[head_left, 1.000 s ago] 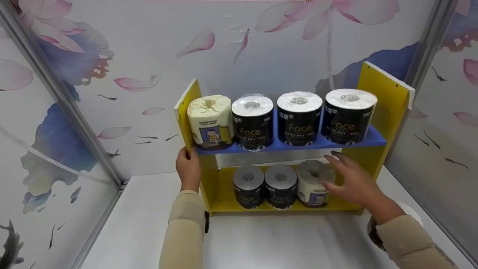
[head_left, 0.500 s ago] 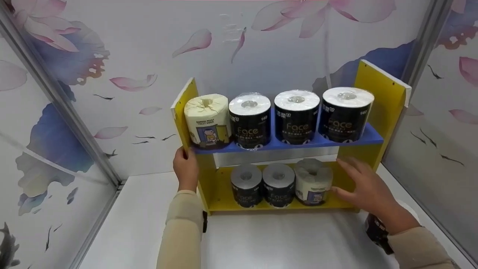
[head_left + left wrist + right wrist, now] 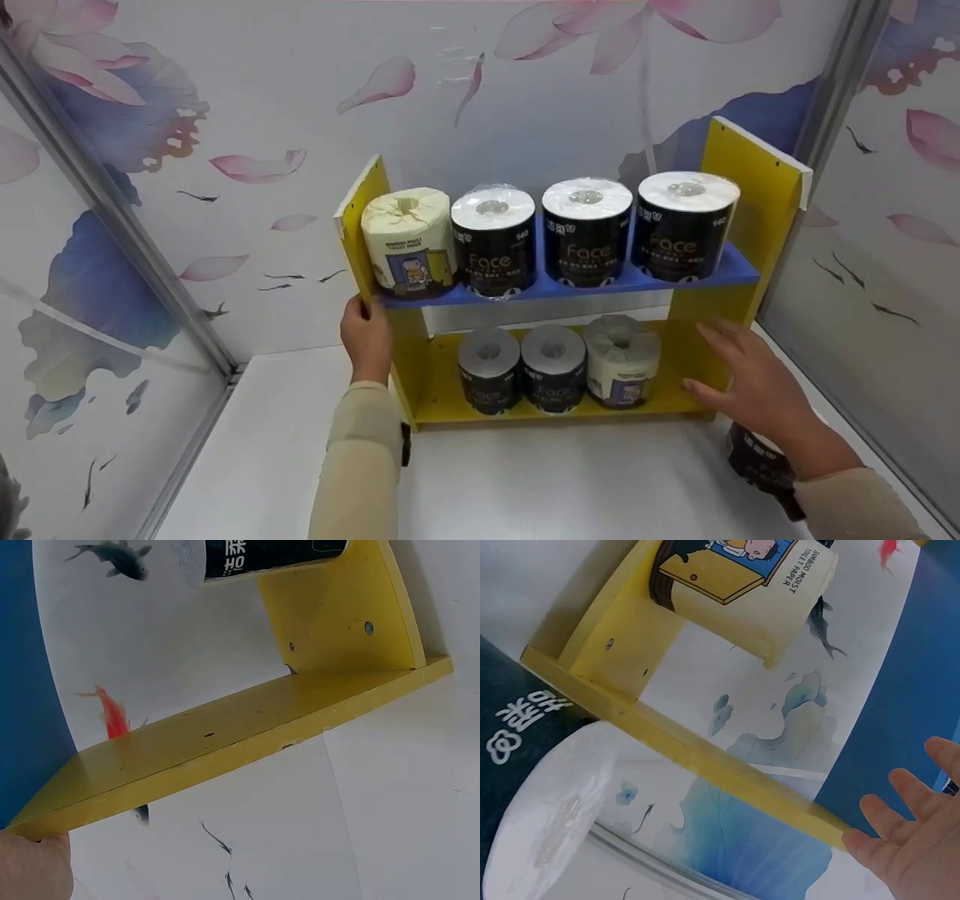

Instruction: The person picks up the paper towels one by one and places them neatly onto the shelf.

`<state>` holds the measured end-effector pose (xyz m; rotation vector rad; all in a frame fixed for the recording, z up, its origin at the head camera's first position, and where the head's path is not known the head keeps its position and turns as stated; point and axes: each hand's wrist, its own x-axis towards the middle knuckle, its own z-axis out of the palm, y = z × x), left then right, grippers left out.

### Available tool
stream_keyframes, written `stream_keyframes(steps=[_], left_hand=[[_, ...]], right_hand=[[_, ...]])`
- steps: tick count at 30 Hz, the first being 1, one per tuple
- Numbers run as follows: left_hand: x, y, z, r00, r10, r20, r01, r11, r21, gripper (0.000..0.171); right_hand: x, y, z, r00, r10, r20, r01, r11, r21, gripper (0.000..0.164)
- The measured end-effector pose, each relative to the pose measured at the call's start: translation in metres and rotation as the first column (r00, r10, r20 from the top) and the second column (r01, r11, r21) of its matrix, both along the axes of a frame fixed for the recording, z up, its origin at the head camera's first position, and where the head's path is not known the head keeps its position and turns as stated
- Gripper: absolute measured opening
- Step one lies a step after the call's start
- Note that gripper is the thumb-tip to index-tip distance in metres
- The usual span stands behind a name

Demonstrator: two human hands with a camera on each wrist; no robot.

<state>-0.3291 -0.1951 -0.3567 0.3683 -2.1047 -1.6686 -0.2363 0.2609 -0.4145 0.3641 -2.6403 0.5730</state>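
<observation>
A small yellow shelf unit (image 3: pixel 694 322) with a blue upper board (image 3: pixel 592 289) stands on the white table. My left hand (image 3: pixel 367 341) grips its left side panel just below that board; in the left wrist view only part of this hand (image 3: pixel 36 866) shows under the yellow edge. Beside the right side panel, my right hand (image 3: pixel 761 382) is spread and holds nothing, its fingers also visible in the right wrist view (image 3: pixel 915 825). Nearest to it on the bottom board is a cream-wrapped toilet roll (image 3: pixel 622 367). A black-labelled toilet roll (image 3: pixel 757 461) lies partly hidden beneath the right forearm.
On the upper board stand a cream-wrapped roll (image 3: pixel 409 244) and three black-labelled rolls (image 3: pixel 586 236). Two more black-labelled rolls (image 3: pixel 489 371) sit on the bottom board. Flower-printed wall panels (image 3: pixel 262 97) with metal corner posts (image 3: pixel 112 195) enclose the table.
My right hand has drawn back to the right, away from the cream-wrapped roll on the bottom board. The left hand keeps its grip. The whole head view has shifted slightly.
</observation>
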Motion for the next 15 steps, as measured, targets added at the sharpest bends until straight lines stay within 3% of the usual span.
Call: stream_keyframes(steps=[8, 15], left_hand=[[0.0, -0.001, 0.0, 1.0, 0.004, -0.023, -0.005, 1.0, -0.02, 0.04], [0.0, -0.001, -0.002, 0.999, -0.016, -0.029, 0.015, 1.0, -0.01, 0.041]], right_hand=[[0.007, 0.014, -0.007, 0.999, -0.037, 0.037, 0.037, 0.999, -0.003, 0.08], [0.013, 0.024, -0.012, 0.986, -0.085, 0.142, 0.088, 0.996, -0.017, 0.085]])
